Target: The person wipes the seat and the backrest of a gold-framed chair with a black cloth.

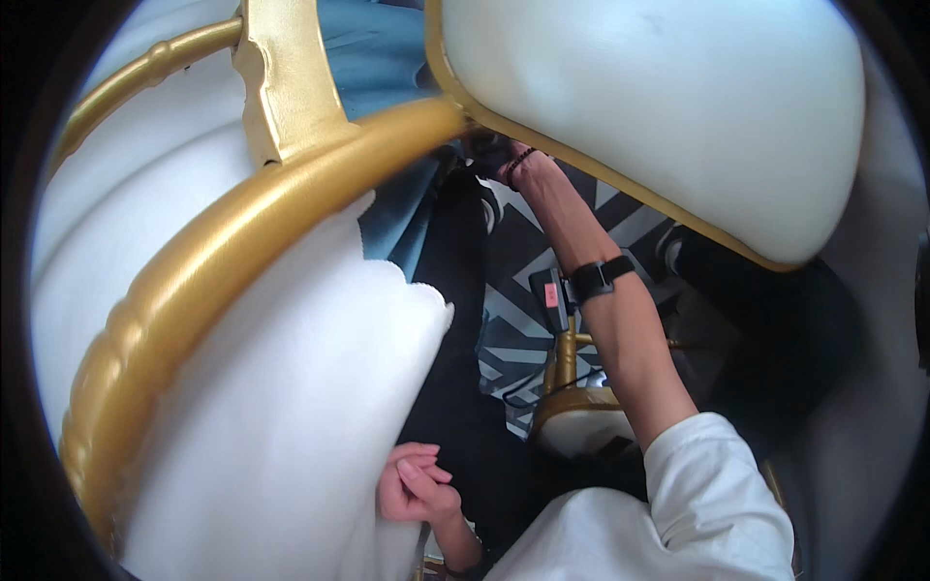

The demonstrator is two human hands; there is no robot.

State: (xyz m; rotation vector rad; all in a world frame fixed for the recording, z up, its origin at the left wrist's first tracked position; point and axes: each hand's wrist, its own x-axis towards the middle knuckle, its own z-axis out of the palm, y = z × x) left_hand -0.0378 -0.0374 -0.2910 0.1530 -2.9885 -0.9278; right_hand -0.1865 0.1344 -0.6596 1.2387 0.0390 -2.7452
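Observation:
My left hand (418,486) is loosely curled, its thumb bent over the fingers, at the edge of a white cloth with a scalloped border (290,348). Whether it pinches that cloth cannot be told. My right hand (508,156) reaches far forward, mostly hidden under the lower edge of a gold-framed white padded panel (654,102). Something dark is at its fingers, too hidden to name. A gold curved furniture rail (218,254) crosses the left side and meets the panel's corner near that hand. A black strap with a small device (556,298) sits on my right forearm.
Blue cloth (378,58) hangs behind the gold rail. Below lies a floor with a dark and light geometric pattern (519,225). A white padded seat with a gold rim (581,428) stands under my right arm, a thin dark cable beside it. My dark-trousered legs (458,290) are close by.

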